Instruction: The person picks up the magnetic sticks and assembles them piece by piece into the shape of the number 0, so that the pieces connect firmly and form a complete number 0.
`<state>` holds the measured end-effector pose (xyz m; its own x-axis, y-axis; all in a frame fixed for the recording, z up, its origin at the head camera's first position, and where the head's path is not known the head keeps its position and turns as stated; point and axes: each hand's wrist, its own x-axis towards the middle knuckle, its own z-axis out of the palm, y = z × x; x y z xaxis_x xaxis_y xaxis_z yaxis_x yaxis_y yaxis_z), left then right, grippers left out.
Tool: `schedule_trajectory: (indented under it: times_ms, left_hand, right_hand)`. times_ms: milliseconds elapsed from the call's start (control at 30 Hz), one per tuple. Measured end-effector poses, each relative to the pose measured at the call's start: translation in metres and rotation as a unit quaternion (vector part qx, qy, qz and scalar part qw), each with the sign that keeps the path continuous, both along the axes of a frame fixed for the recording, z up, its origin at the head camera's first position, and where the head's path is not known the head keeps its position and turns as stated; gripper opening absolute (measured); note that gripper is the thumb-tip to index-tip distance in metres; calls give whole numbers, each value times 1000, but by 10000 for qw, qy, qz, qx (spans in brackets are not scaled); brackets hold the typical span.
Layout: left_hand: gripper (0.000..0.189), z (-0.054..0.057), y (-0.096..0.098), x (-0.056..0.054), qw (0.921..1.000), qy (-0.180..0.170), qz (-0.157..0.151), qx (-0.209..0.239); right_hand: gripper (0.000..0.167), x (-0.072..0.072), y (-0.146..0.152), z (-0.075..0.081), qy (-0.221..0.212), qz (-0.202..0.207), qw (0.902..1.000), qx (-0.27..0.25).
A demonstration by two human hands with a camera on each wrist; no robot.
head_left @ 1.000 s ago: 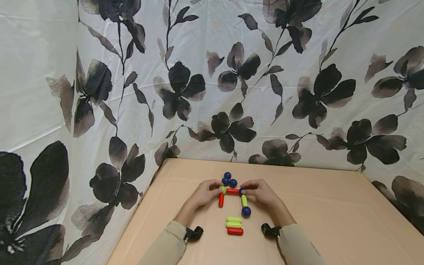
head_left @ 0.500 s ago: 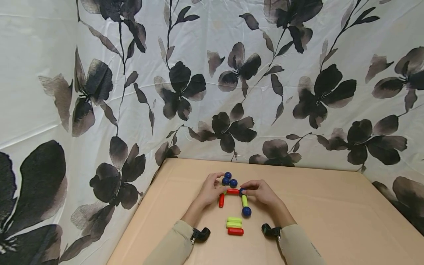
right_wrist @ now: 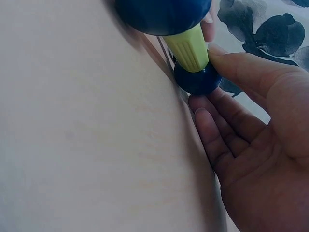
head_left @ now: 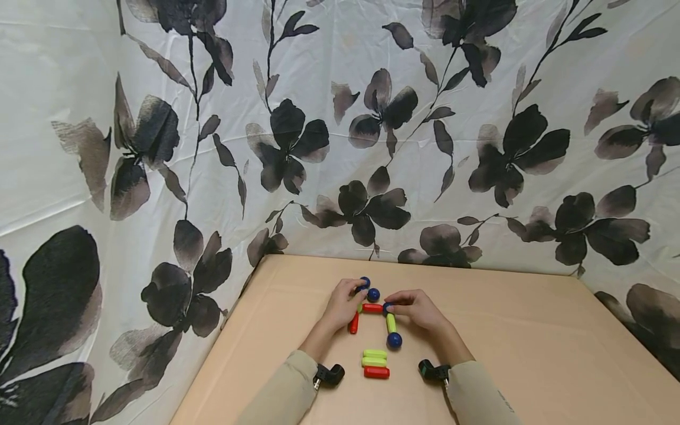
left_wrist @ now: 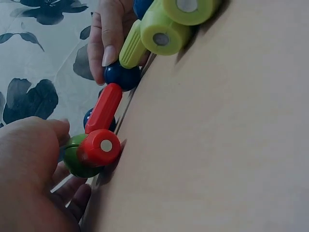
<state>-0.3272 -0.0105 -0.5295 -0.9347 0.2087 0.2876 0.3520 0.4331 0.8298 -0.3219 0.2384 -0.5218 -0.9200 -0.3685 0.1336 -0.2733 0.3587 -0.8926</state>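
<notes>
My right hand pinches a dark blue ball at a corner of a joined shape of magnetic rods and balls. A red rod runs from that ball to a green ball, mostly hidden by my left hand in the head view. Another red rod comes off the green ball. From the pinched ball a yellow-green rod leads to a near blue ball. My left hand reaches past the green ball, its fingers curled round a loose blue ball, largely covered.
Another loose blue ball lies beside my left fingers, with a further one behind. Nearer me, two yellow-green rods and a red rod lie side by side on the tan table. A floral cloth hangs behind.
My left hand has let go of the green ball and moved away from me to the loose blue balls, where its fingers now close round one. My right hand keeps its place.
</notes>
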Motion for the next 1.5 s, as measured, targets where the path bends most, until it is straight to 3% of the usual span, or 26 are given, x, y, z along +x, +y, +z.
schedule_trajectory:
  times_ms: [267,533,767,1200,1500]
  left_hand:
    - [35,0,4,-2,9996,-73,125,-224]
    - [16,5,9,-1,9978,-72,547,-372]
    - [12,9,15,0,9946,-42,865,-565]
    - [18,6,10,-1,9984,-68,564,51]
    - [26,14,0,5,9973,10,158,719]
  right_hand:
    - [31,-1,1,-3,4,43,9999,-123]
    - [30,0,1,-3,-174,-77,9998,-68]
    - [29,-1,0,-4,-69,45,9999,-114]
    - [26,0,-3,-2,-15,-102,9999,41]
    - [27,1,-2,-2,-63,-124,9999,33]
